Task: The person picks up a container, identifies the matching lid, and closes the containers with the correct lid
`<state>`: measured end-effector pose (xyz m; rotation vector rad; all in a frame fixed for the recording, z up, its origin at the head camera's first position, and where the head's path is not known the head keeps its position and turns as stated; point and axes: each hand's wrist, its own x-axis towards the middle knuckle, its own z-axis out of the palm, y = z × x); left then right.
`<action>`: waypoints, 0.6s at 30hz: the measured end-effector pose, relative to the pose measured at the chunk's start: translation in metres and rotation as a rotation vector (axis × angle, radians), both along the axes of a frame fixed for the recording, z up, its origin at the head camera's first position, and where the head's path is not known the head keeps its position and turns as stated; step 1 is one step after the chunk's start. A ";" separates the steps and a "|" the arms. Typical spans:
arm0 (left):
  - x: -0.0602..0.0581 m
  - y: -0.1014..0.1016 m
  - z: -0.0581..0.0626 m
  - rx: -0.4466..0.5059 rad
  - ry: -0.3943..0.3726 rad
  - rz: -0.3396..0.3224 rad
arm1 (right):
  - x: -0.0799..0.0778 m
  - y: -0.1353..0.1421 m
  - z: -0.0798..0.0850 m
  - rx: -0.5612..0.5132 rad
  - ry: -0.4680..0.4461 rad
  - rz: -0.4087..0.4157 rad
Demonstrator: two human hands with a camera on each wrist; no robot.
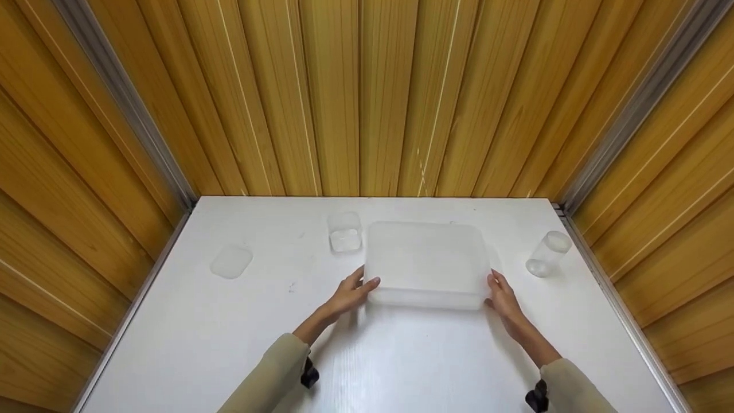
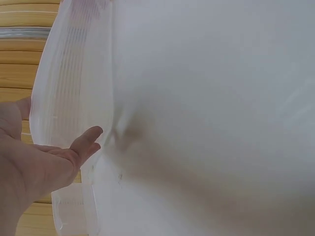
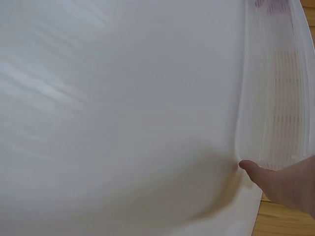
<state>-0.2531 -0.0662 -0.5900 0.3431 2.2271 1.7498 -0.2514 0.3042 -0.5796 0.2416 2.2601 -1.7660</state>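
Observation:
A large translucent plastic box point(image 1: 427, 258), rectangular with rounded corners, is over the middle of the white table. At its front left corner my left hand point(image 1: 350, 295) grips it, thumb on the front and fingers against the left side. My right hand point(image 1: 506, 298) holds the opposite side near the front right corner. In the left wrist view, the left hand point(image 2: 44, 164) overlaps the ribbed-looking side of the box point(image 2: 71, 88). Only part of the right hand point(image 3: 283, 182) shows in the right wrist view, its tip at the box's lower edge.
Just left of the box stands a clear square container point(image 1: 345, 242). Farther left lies a translucent rounded-square lid point(image 1: 231, 261). A clear cylindrical jar point(image 1: 542, 261) stands near the right edge of the white table point(image 1: 229, 332). Wood-patterned walls point(image 1: 367, 103) enclose the back and sides.

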 end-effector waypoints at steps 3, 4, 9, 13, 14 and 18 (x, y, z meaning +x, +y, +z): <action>-0.014 0.008 0.000 -0.005 0.019 0.038 | -0.012 0.003 -0.001 -0.028 -0.007 -0.004; -0.018 0.010 0.000 0.002 0.022 0.049 | -0.015 0.004 -0.001 -0.032 -0.006 -0.004; -0.034 0.025 0.002 0.025 0.025 0.096 | -0.032 0.011 0.000 -0.040 -0.011 -0.015; -0.048 0.040 0.006 0.020 -0.009 0.157 | -0.045 0.016 0.003 -0.020 -0.024 -0.055; -0.051 0.044 0.008 0.021 -0.016 0.171 | -0.048 0.018 0.004 -0.008 -0.025 -0.059; -0.066 0.058 0.011 -0.004 -0.005 0.212 | -0.061 0.022 0.007 0.013 -0.018 -0.078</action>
